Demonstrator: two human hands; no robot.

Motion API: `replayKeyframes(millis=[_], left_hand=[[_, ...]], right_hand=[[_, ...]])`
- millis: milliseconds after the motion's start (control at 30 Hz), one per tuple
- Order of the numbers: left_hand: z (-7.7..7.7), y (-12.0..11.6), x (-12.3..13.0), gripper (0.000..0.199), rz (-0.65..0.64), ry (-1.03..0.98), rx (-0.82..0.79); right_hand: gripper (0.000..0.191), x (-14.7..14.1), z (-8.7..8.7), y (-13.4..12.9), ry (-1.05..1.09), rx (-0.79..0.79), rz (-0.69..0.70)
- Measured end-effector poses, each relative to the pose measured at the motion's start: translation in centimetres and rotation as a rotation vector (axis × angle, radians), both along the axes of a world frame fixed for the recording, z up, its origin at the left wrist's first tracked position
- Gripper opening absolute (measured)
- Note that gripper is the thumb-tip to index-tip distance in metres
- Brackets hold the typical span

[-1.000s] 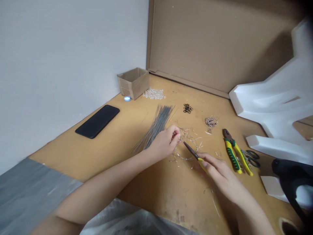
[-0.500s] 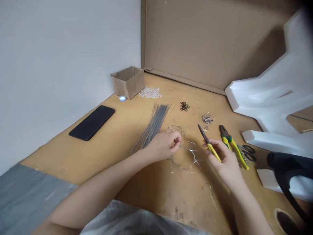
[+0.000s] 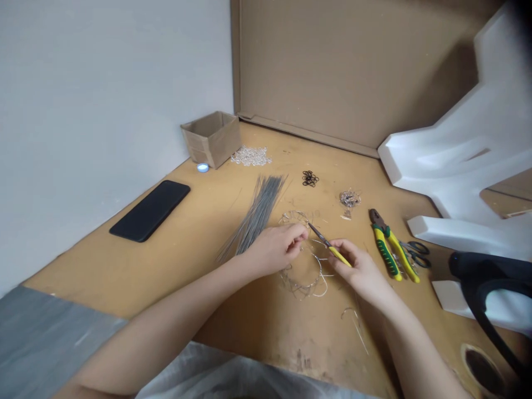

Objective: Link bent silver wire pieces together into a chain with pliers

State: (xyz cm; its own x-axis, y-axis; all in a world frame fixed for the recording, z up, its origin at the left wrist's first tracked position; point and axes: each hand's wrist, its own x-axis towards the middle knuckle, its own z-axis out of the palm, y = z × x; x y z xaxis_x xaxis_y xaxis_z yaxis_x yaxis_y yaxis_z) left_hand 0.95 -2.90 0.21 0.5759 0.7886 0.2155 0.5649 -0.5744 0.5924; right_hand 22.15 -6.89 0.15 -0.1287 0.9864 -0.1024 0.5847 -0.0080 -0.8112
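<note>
My left hand (image 3: 276,249) pinches the edge of a tangled loop of thin silvery wire (image 3: 301,280) that lies on the tabletop. My right hand (image 3: 361,271) grips a slim yellow-handled tool (image 3: 334,250) with a dark pointed metal tip. That tip reaches toward my left fingertips at the top of the loop. Behind my left hand lies a bundle of straight grey wires (image 3: 257,213), its lower end close to my left wrist.
A yellow-handled pair of pliers (image 3: 388,249) and scissors (image 3: 418,254) lie to the right. Black rubber rings (image 3: 310,178), clear beads (image 3: 250,156), a cardboard box (image 3: 211,138) and a black phone (image 3: 149,210) sit farther off. White foam (image 3: 457,166) and a black tool (image 3: 486,271) occupy the right edge.
My right hand has moved left and lowered the tool, bringing its tip from upright beside the loop to my left fingertips. The whole view has shifted slightly.
</note>
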Motion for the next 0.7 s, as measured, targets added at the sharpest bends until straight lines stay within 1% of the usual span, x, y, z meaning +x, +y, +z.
replayKeyframes(millis=[100,200,267,333,433,533,633,700], left_hand=[[0.09,-0.07,-0.04,0.025,-0.082,0.108,0.104],[0.32,-0.25,0.02,0.028,-0.165,0.245,0.155],[0.45,-0.36,0.09,0.027,-0.189,0.286,0.170],[0.47,-0.44,0.16,0.025,-0.186,0.293,0.171],[0.26,-0.48,0.25,0.025,-0.177,0.243,0.136],[-0.10,-0.50,0.36,0.024,-0.173,0.124,0.067],[-0.37,-0.52,0.51,0.022,-0.175,0.023,0.000],[-0.41,-0.54,0.59,0.022,-0.178,-0.002,-0.025]], right_hand=[[0.022,0.02,-0.12,0.28,0.055,-0.041,0.003],[0.022,0.03,0.06,0.44,0.103,-0.082,-0.013],[0.024,0.03,0.14,0.47,0.134,-0.101,-0.019],[0.024,-0.07,0.18,0.47,0.149,-0.109,-0.017],[0.024,-0.34,0.29,0.38,0.134,-0.104,-0.006],[0.023,-0.53,0.36,0.27,0.112,-0.091,0.018],[0.022,-0.46,0.18,0.22,0.110,-0.080,0.049],[0.021,-0.35,-0.03,0.22,0.108,-0.071,0.059]])
